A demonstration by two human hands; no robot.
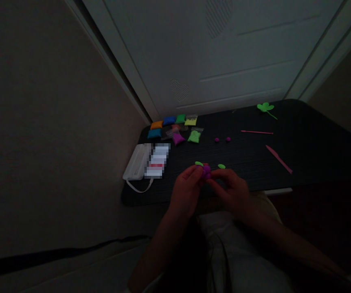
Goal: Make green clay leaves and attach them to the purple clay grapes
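My left hand (187,183) is closed around a cluster of purple modelling-clay balls (206,172), held over the table's near edge. From the other side, the thumb and fingertips of my right hand (232,189) pinch the same cluster. A small green clay oval (199,163) shows just above my left fingers; whether it touches the cluster I cannot tell. Another green clay oval (221,166) lies on the table, just beyond my right fingers. Farther back rest two loose purple clay balls (222,139).
Clay packets (169,120) in several colours, some opened, lie at the back left of the dark table (236,156). Nearer are a phone (157,160) and a white case (138,162) with a cable. On the right lie a pink stick tool (257,132), a pink plastic knife (278,158) and a green clay leaf shape (265,107).
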